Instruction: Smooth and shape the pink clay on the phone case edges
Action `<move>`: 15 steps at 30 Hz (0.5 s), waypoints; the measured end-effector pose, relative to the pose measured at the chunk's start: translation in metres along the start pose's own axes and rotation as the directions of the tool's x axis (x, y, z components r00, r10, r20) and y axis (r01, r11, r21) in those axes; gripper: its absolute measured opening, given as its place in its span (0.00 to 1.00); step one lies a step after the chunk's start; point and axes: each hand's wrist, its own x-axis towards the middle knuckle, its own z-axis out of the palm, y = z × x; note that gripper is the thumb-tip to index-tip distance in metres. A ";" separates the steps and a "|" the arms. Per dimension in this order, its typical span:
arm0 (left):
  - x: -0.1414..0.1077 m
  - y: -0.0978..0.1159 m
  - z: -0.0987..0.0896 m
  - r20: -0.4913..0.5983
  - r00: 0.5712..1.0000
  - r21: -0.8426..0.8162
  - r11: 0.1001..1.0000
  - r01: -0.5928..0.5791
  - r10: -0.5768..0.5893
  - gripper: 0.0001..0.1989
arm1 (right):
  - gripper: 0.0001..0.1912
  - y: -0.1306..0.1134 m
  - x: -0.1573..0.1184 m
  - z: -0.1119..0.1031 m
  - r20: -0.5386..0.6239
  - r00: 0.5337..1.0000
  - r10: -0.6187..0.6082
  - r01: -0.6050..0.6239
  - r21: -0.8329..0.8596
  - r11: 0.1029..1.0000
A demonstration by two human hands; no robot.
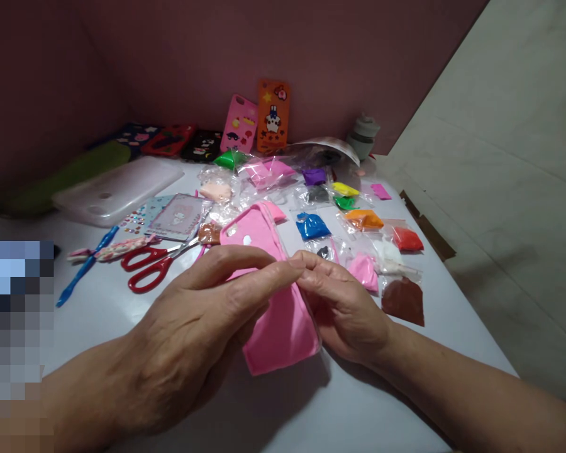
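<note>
Though partly behind hands (207, 308), pink case (283, 327)

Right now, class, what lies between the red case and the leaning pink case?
The black case lies there, as the head view shows.

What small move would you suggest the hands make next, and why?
Perhaps slide the left hand's fingertips a little down the pink phone case's long edge, pressing lightly: they are at that edge now, the right hand supports it, and the lower stretch lies uncovered by fingers.
</note>
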 end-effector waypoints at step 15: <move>-0.002 0.001 -0.001 0.013 0.999 0.040 0.999 -0.032 0.031 0.23 | 0.10 0.000 0.000 0.000 0.027 1.000 0.010 -0.012 0.091 0.996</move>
